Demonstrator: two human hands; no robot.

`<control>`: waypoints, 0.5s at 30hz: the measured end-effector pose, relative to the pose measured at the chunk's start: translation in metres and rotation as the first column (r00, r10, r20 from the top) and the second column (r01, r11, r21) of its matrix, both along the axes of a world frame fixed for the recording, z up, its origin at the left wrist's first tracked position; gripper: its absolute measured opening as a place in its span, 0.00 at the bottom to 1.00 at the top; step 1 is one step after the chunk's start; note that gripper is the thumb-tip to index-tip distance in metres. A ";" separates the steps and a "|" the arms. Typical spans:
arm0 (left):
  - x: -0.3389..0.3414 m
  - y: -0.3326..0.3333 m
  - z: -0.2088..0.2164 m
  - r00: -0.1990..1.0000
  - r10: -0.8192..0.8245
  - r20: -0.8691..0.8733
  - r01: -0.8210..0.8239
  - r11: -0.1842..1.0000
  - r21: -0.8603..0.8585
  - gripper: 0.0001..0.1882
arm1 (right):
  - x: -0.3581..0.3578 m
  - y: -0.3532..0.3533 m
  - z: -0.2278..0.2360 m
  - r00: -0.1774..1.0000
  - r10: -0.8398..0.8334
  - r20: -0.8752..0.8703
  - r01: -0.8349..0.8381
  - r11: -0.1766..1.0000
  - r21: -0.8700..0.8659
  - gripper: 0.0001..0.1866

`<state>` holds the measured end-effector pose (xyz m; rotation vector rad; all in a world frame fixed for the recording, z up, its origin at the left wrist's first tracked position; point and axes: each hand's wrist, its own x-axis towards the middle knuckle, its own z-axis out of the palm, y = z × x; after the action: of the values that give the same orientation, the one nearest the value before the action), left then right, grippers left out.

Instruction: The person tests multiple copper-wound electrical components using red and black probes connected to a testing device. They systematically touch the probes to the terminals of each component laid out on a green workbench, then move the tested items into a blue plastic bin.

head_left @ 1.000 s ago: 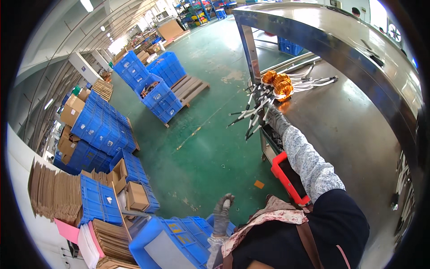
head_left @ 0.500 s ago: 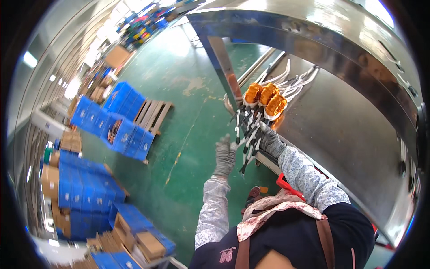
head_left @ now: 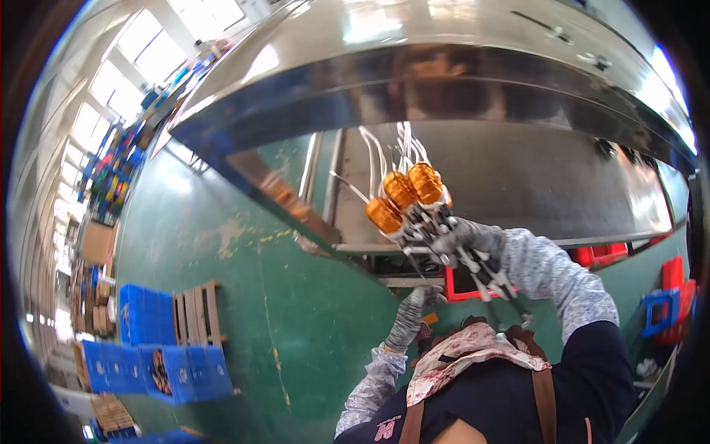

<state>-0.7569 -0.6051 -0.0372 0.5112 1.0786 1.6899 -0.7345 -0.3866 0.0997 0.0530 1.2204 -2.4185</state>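
Three copper-wire coils (head_left: 400,190) sit together near the left front edge of the metal shelf. White wires (head_left: 409,144) trail behind them, and black-and-white wire leads (head_left: 484,275) hang forward over the edge. My right hand (head_left: 477,240), in a grey glove, is closed around the bundle of leads just in front of the coils. Lower and to the left, my gloved left hand (head_left: 414,314) has its fingers drawn together at the end of one thin dark lead (head_left: 416,265). Its fingertips are small and partly blurred.
A steel bench top (head_left: 296,81) overhangs the shelf (head_left: 518,170). Under the shelf front is a red crate (head_left: 462,294); red bins and a blue stool (head_left: 657,311) stand at the right. Blue crates (head_left: 192,370) and a wooden pallet (head_left: 198,314) occupy the green floor at left.
My view has turned left, and the bench now spans the top. My right hand has brought the lead bundle toward the right; my left hand has closed and sits lower, nearer my body.
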 end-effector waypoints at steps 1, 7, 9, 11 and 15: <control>-0.007 0.010 -0.027 0.981 -0.038 0.188 0.024 0.997 0.078 0.24 | 0.019 0.000 0.029 0.994 -0.030 -0.108 0.030 1.000 0.003 0.23; 0.036 0.115 -0.045 0.859 -0.039 0.510 0.067 0.997 -0.037 0.31 | 0.202 0.045 0.065 0.953 -0.259 0.157 0.252 0.966 0.062 0.37; 0.069 0.157 -0.085 0.824 -0.085 0.561 0.075 0.996 0.041 0.31 | 0.255 0.048 0.051 0.947 -0.254 0.198 0.233 0.964 0.126 0.35; 0.115 0.198 -0.102 0.764 -0.186 0.618 0.165 0.982 0.091 0.30 | 0.322 0.049 0.024 0.931 -0.278 0.236 0.239 0.954 0.180 0.32; 0.200 0.248 -0.083 0.712 -0.300 0.635 0.353 0.935 0.046 0.30 | 0.447 0.042 -0.024 0.909 -0.315 0.274 0.255 0.939 0.232 0.28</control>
<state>-0.5574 -0.3569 -0.1205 0.0425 0.5079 1.3360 -0.2876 -0.3447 0.0759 0.6884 1.3679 -2.3993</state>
